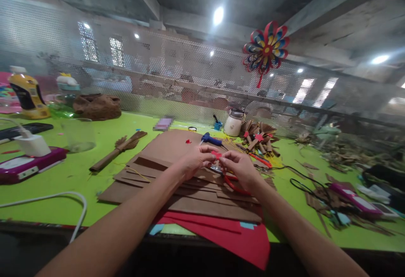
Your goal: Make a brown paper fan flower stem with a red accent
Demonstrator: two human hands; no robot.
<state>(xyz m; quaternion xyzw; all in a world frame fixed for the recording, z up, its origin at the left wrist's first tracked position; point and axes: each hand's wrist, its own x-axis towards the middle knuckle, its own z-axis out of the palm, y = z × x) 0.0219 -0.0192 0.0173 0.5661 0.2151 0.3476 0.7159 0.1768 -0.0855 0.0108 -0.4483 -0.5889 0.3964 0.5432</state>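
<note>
Both hands meet above a stack of brown paper sheets [164,142]. Between my left hand [202,159] and my right hand [237,165] is a small red paper piece [216,154], pinched by the fingertips of both. Red-handled scissors [236,186] lie beneath my right hand, their blades partly hidden. Just beyond my fingers rests a blue glue gun [211,139]. Another small red scrap [188,141] lies on the brown paper. Red sheets [221,230] stick out from under the stack at the near edge.
On the green table [107,192], a rolled brown paper piece [114,152] lies left, near a clear cup [79,135] and purple power bank [31,165]. Behind are a white jar [233,123] and brown bundles with red stars [258,138]. A black cable [297,173] runs right.
</note>
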